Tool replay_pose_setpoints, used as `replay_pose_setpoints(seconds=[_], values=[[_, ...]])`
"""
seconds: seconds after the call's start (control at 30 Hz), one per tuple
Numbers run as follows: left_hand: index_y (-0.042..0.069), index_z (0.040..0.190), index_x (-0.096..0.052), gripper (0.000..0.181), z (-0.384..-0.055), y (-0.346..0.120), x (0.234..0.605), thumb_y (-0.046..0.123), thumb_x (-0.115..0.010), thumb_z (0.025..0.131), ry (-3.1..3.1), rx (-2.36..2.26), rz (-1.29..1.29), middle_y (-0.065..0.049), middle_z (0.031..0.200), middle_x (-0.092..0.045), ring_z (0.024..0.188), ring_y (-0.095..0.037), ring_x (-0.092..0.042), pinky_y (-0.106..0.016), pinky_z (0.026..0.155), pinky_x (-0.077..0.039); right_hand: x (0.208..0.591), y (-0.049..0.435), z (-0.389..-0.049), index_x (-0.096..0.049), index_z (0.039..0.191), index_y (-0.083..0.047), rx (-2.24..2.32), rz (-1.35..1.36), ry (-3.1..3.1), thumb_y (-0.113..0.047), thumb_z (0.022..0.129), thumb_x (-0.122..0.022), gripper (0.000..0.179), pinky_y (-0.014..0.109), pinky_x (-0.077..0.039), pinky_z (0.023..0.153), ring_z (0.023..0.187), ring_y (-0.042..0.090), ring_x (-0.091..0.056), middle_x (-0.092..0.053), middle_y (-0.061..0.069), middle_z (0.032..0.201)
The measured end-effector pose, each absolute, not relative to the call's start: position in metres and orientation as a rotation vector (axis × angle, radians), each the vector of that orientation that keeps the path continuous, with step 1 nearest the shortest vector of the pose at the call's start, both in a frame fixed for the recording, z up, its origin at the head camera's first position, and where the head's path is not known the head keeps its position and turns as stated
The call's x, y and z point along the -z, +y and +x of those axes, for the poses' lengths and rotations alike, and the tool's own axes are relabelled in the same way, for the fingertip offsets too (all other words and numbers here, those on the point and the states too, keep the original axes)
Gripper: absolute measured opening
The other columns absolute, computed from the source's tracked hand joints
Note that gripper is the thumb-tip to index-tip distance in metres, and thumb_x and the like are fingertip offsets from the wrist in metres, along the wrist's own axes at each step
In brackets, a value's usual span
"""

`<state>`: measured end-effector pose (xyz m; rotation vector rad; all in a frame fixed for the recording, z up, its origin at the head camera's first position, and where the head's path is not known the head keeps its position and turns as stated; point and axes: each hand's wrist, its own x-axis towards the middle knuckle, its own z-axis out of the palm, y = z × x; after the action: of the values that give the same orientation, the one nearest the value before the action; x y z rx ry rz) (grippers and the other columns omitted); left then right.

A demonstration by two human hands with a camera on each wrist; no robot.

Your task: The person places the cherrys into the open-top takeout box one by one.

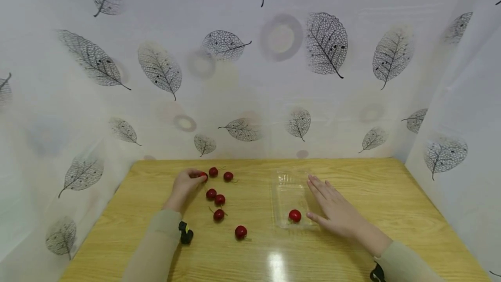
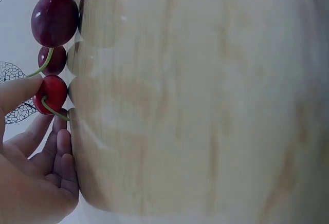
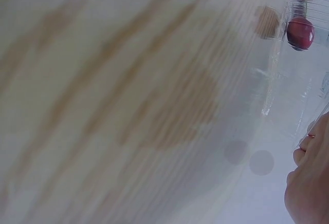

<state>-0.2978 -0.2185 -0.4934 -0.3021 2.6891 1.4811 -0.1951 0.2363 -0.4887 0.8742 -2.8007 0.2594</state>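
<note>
My left hand (image 1: 185,187) pinches a bright red cherry (image 2: 50,94) between thumb and fingers, low at the tabletop. A green stem hangs from this cherry in the left wrist view. Several dark red cherries with stems lie nearby, among them one cherry (image 1: 228,176) to its right and another cherry (image 1: 218,215) closer to me. On the right, a clear plastic container (image 1: 287,193) holds one cherry (image 1: 295,216) at its near end. My right hand (image 1: 334,209), fingers straight, rests against the container's right side.
One cherry (image 1: 241,232) lies apart near the front, between the group and the container. The wood-grain table (image 1: 250,260) is enclosed at the back and sides by a pale leaf-print sheet (image 1: 266,99).
</note>
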Motion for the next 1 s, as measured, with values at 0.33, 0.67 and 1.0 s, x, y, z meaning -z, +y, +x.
replay_pose_setpoints(seconds=[0.33, 0.67, 1.0], values=[[-0.001, 0.118, -0.058, 0.036, -0.299, -0.224, 0.498, 0.017, -0.066, 0.088, 2.571, -1.632, -0.300, -0.017, 0.115, -0.057, 0.106, -0.027, -0.052, -0.038, 0.095, -0.042, 0.490, 0.237, -0.195, -0.015, 0.150, -0.003, -0.272, 0.863, -2.794, -0.054, 0.091, -0.049, 0.085, 0.044, -0.016, 0.116, 0.145, 0.025, -0.010, -0.006, 0.008, 0.159], [-0.001, 0.131, -0.041, 0.045, -0.288, -0.220, 0.480, 0.005, -0.060, 0.090, 1.885, -2.201, -0.348, -0.013, 0.126, -0.043, 0.122, -0.029, -0.045, -0.034, 0.105, -0.040, 0.492, 0.238, -0.195, -0.015, 0.150, -0.003, -0.283, 0.868, -2.792, -0.054, 0.091, -0.049, 0.085, 0.041, -0.012, 0.117, 0.146, 0.024, -0.009, -0.005, 0.007, 0.159], [0.004, 0.128, -0.054, 0.045, -0.294, -0.212, 0.465, 0.021, -0.066, 0.088, 2.480, -1.683, -0.159, -0.016, 0.129, -0.054, 0.119, -0.029, -0.049, -0.043, 0.104, -0.039, 0.492, 0.238, -0.194, -0.015, 0.150, -0.003, -0.286, 0.855, -2.794, -0.054, 0.091, -0.049, 0.085, 0.045, -0.015, 0.116, 0.145, 0.025, -0.010, -0.008, 0.009, 0.158]])
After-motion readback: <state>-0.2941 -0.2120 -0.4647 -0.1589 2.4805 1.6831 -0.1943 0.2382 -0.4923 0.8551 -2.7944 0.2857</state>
